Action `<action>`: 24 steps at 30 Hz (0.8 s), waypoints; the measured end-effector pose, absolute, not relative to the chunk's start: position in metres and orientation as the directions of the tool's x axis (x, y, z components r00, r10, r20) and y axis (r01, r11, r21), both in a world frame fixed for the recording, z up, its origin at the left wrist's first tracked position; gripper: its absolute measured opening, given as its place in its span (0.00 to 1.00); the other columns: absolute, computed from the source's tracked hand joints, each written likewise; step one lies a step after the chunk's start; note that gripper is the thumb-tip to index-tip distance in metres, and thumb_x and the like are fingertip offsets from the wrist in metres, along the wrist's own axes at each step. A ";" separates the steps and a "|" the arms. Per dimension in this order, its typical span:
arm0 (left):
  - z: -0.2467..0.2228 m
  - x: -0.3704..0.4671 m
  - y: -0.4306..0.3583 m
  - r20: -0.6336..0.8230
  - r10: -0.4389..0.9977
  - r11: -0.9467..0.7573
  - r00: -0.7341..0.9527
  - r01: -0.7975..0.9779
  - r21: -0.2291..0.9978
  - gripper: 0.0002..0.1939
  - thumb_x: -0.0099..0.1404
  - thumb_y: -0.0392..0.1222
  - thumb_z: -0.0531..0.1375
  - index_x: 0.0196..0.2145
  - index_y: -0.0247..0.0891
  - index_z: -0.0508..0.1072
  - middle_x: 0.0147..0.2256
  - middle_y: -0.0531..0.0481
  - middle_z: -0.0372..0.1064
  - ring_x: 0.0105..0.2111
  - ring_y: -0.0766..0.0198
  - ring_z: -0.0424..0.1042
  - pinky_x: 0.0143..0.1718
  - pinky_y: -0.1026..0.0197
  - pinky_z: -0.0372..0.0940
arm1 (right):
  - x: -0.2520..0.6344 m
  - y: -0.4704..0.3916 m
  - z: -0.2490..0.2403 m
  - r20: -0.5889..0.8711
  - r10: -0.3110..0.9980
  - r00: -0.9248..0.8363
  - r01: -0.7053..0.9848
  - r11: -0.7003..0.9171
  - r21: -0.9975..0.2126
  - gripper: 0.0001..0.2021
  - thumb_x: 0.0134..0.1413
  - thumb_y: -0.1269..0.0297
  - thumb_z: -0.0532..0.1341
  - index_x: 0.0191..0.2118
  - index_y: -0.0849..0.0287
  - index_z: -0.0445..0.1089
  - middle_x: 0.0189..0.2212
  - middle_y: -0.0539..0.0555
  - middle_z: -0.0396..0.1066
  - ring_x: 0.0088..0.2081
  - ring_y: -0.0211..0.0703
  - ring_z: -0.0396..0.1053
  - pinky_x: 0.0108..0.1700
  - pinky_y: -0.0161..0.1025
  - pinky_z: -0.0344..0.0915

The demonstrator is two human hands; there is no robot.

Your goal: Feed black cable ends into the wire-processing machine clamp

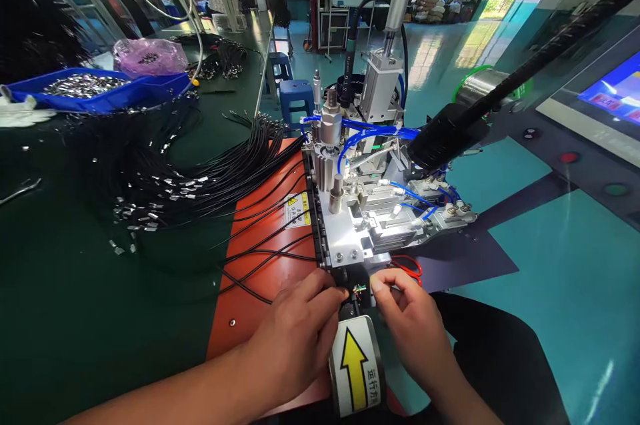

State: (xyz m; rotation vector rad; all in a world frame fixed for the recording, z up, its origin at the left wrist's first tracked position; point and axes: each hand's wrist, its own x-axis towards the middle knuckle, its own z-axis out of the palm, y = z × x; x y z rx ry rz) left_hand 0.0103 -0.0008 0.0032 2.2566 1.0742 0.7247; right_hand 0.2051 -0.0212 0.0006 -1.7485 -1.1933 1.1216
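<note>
My left hand is closed, thumb and index finger pressed together at the near end of the machine, on what looks like a black cable. Just past its fingertips stick out small coloured wire ends, green and yellowish. On the other side of these wires is my right hand, its thumb and index finger pinched together; anything between them is too small to make out. The metal assembly machine with blue air hoses stands directly beyond both hands. Below the wires sits a white plate with a yellow arrow.
Several black cables cross the orange base plate into the machine's side. A bundle of cables with metal connectors lies on the dark green table. Farther back are a blue tray of metal parts and a pink bag. A control panel stands right.
</note>
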 end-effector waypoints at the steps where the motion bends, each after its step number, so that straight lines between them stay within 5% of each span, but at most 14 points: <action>1: 0.003 0.010 -0.001 0.233 0.809 -0.540 0.540 0.525 0.658 0.13 0.69 0.30 0.52 0.45 0.39 0.73 0.40 0.46 0.66 0.36 0.60 0.68 0.36 0.59 0.66 | 0.205 -0.020 0.003 -0.284 0.943 0.176 0.285 -0.325 -0.902 0.13 0.63 0.52 0.59 0.36 0.56 0.72 0.26 0.49 0.71 0.27 0.41 0.68 0.28 0.35 0.61; 17: 0.004 0.010 -0.001 0.221 0.812 -0.537 0.540 0.542 0.647 0.14 0.69 0.29 0.52 0.45 0.39 0.73 0.40 0.46 0.66 0.36 0.60 0.69 0.36 0.59 0.66 | 0.201 -0.013 -0.003 -0.344 0.936 0.080 0.163 -0.352 -0.921 0.14 0.61 0.53 0.60 0.30 0.58 0.72 0.20 0.47 0.64 0.22 0.37 0.59 0.23 0.33 0.56; 24: 0.006 0.010 -0.001 0.227 0.804 -0.548 0.549 0.538 0.641 0.14 0.68 0.29 0.52 0.45 0.39 0.73 0.39 0.46 0.66 0.37 0.59 0.69 0.36 0.59 0.67 | 0.203 -0.015 -0.005 -0.306 0.951 0.053 0.266 -0.309 -0.913 0.13 0.64 0.53 0.58 0.33 0.56 0.70 0.24 0.47 0.66 0.26 0.38 0.62 0.27 0.34 0.59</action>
